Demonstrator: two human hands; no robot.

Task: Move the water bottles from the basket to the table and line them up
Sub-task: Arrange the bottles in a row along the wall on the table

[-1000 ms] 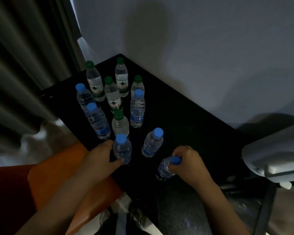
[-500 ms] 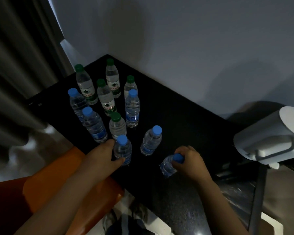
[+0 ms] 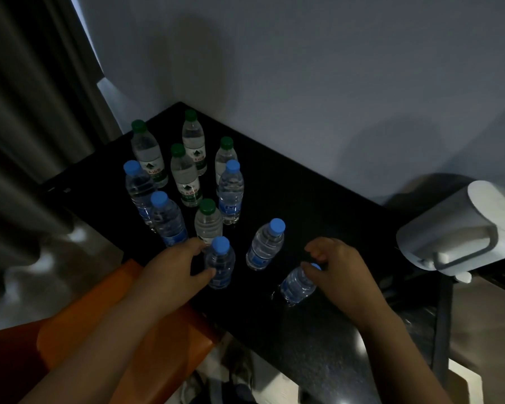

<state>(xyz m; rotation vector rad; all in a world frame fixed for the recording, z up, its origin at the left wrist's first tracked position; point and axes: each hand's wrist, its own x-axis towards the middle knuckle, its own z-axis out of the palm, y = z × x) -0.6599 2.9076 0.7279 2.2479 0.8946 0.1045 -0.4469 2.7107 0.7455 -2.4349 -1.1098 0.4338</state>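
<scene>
Head view, dimly lit. On the glossy black table (image 3: 318,199), set against a pale grey wall (image 3: 303,68): 11 small clear plastic water bottles, 5 with green caps, 6 with blue. Toward the far left corner, 4 green-capped bottles (image 3: 185,182) bunched close and upright. A 5th green-capped bottle (image 3: 208,225) nearer, just behind the left hand. Along the table's left edge, 2 blue-capped bottles (image 3: 168,223), one behind the other. Another tall blue-capped bottle (image 3: 231,193) just right of the green group. Between the 2 hands, standing free, a lone blue-capped bottle (image 3: 264,246).

Left hand (image 3: 175,266) wrapped round the body of a near blue-capped bottle (image 3: 220,268), thumb on the near side, fingers on the far side, base on the table. Right hand (image 3: 341,272) curled over the top of the rightmost blue-capped bottle (image 3: 298,285), fingertips pinching at the cap, only a sliver of blue showing. Bottle leaning toward that hand, base on the tabletop.

Right of the table, a white plastic appliance with a handle (image 3: 455,231). Lower left, an orange seat (image 3: 99,330). Beyond it, grey curtain folds (image 3: 27,112).
</scene>
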